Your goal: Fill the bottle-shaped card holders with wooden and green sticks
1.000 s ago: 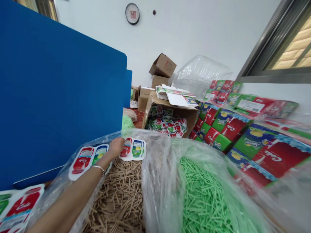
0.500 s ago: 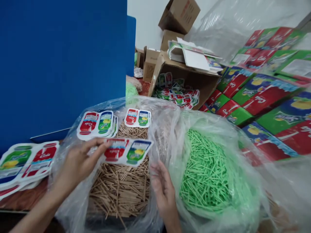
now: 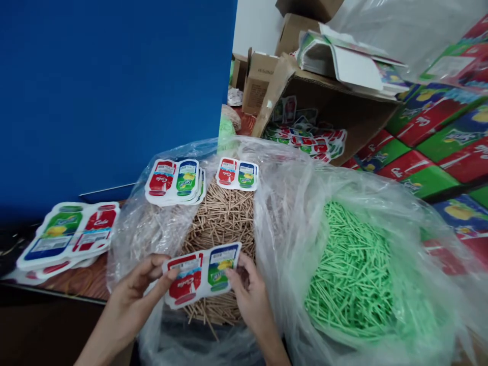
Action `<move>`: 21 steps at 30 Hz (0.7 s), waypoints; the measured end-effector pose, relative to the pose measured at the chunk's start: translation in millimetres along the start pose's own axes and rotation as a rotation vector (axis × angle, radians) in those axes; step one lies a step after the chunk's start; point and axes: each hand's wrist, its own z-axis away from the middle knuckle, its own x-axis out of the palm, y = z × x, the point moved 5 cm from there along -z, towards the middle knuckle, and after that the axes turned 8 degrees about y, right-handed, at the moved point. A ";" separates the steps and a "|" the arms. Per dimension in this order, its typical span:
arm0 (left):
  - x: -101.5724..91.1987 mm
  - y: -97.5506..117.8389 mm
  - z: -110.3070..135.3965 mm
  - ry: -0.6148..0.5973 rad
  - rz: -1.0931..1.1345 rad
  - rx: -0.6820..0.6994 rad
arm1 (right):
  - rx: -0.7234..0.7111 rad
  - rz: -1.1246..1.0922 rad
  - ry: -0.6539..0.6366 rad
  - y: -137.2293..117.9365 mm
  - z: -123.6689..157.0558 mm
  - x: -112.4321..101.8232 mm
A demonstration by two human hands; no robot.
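Holds a Cola-and-Sprite jar card in two narrow pinches, with the left hand at the Cola end and the right hand at the Sprite end. Runs lengthwise from left to right – tilted slightly, with the Sprite end higher in the view. Shows its printed face upward, with the barcode patches toward the far edge. Reaches in from the lower left with the left wrist slanting up to the right, and from the lower right with the right wrist slanting up to the left. Presses both thumbs onto the printed face, with the other fingers partly hidden behind the ends.

Hangs above brown sticks in a clear plastic bag. Flanked on the right by green sticks in cloudy plastic, and on the left by a card pile on the tabletop. Followed farther back by a fanned card stack on the plastic and a smaller card on the sticks' far edge. Backed by a blue panel and – to the right – a cardboard box with jumbled cards inside, then by stacked Cola-and-Sprite boxes.
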 end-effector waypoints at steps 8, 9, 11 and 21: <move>1.8 -21.2 -1.0 -0.069 0.075 -0.229 | -0.078 0.101 -0.161 -17.2 0.0 8.9; -5.0 -22.3 -4.0 0.017 0.069 -0.203 | -0.108 0.132 -0.202 -17.4 3.3 8.6; -19.7 -21.6 -8.7 0.182 0.034 -0.109 | -0.232 0.286 -0.298 -15.1 13.4 7.6; -44.5 -4.4 -5.1 0.548 0.101 -0.050 | -0.620 1.149 -0.126 32.6 59.1 34.4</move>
